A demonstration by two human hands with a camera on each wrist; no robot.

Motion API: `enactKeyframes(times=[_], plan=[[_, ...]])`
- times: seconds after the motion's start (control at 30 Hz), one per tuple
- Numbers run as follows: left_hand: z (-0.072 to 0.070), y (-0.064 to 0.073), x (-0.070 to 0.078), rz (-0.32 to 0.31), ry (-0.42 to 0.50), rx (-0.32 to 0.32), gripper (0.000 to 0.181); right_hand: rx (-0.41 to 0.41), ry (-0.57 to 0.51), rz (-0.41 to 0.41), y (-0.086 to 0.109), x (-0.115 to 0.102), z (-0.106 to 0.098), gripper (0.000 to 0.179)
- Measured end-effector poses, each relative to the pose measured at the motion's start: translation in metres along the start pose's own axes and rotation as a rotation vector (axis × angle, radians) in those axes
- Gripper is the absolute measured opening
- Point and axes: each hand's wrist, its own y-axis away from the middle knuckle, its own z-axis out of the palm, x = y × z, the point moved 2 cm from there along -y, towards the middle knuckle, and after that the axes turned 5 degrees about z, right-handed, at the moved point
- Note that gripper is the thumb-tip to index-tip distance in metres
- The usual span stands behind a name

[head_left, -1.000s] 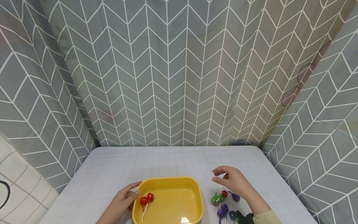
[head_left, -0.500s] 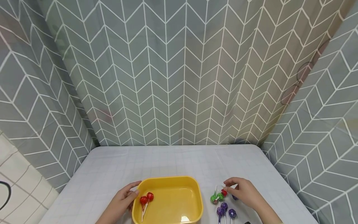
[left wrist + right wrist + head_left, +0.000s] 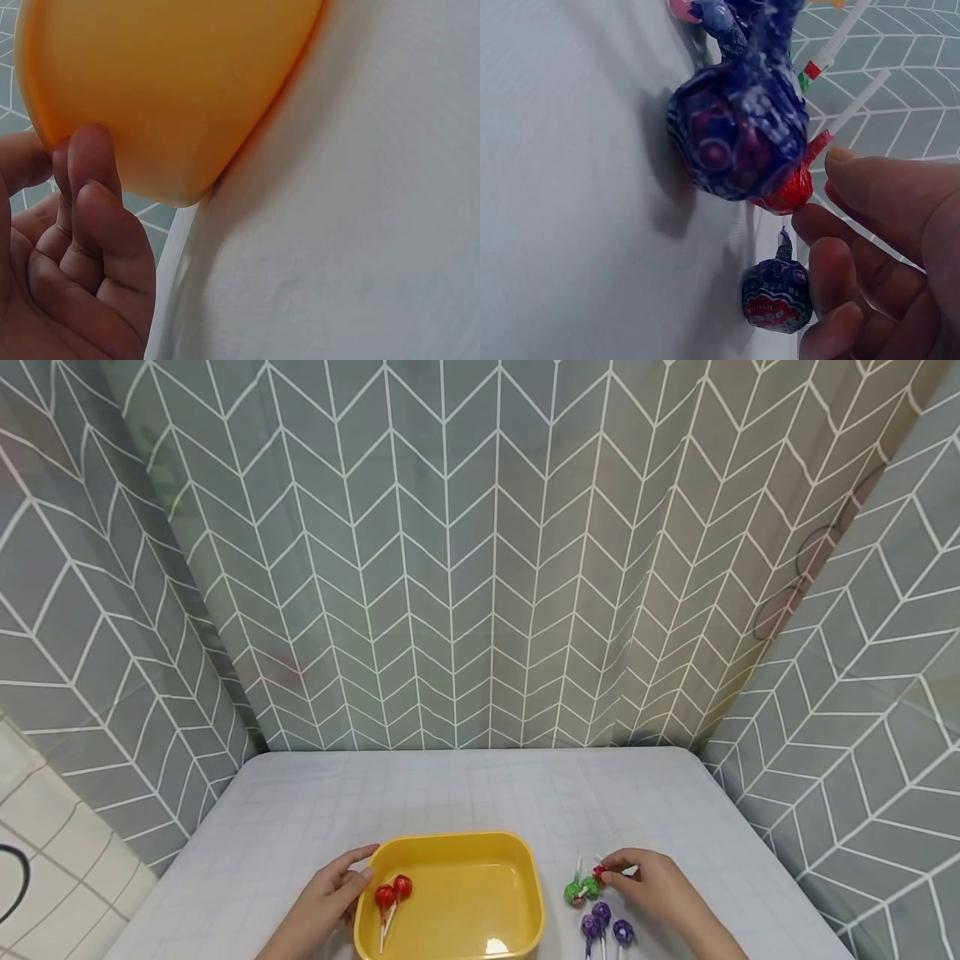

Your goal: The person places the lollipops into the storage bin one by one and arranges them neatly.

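Note:
My left hand (image 3: pixel 330 897) grips the left rim of the yellow tray (image 3: pixel 538 893), its fingers bent against the outer wall in the left wrist view. Inside the tray, at its left side, lie two red lollipops (image 3: pixel 393 893). At the right, my right hand (image 3: pixel 652 881) pinches a red lollipop (image 3: pixel 791 191) between thumb and index finger. Two green lollipops (image 3: pixel 581 890) touch or nearly touch that red one. Close to the curled lower fingers is a dark blue-purple lollipop (image 3: pixel 776 296), hidden behind the hand in the head view.
Several purple lollipops (image 3: pixel 602 912) lie nearer the front, right of the tray. One purple lollipop (image 3: pixel 735 135) looms large before the right wrist camera. A white cloth covers the table (image 3: pixel 450 793). Grey patterned curtains (image 3: pixel 472 568) stand behind and at both sides.
My right hand has come down from above the lollipops and now holds the red one. The left hand and the tray stay in place.

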Motion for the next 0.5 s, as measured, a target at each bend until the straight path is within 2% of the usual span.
enactKeyframes(times=[0.37, 0.5], plan=[[0.0005, 0.0018, 0.0016, -0.015, -0.027, -0.006, 0.072, 0.074, 0.05, 0.036, -0.0013, -0.002, 0.0039, 0.007], [0.0008, 0.0028, 0.0005, -0.021, -0.018, -0.007, 0.073, 0.085, 0.057, 0.025, -0.0019, -0.0021, 0.0059, 0.007]])
